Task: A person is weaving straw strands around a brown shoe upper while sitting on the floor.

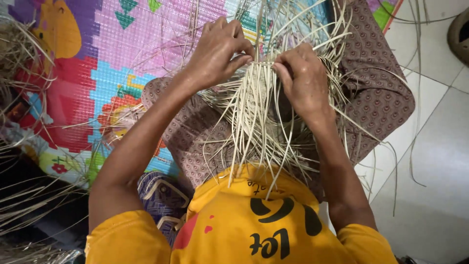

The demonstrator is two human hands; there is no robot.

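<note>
At the bottom of the frame, nearest to the camera, is the yellow shirt (244,225) of the person, with dark shapes printed on it. Just above it, in the middle, the loose ends of the pale straw strips (254,122) fall down toward the shirt and spread over the lap, which is covered by brown patterned trousers (376,93).

Higher in the middle, both hands meet at the woven part of the strips. The left hand (217,51) is closed, with thumb and fingers pinching some strips at its right edge. The right hand (303,80) is also closed, its fingertips pressing on strips just beside the left hand; the two hands are nearly touching. More strips stand up and fan out behind the hands toward the top of the frame.

On the left, further away, lies a colourful play mat (88,73) with pink, blue and red shapes, and bundles of dry straw (24,195) at its left edge. On the right is a pale tiled floor (430,171).
</note>
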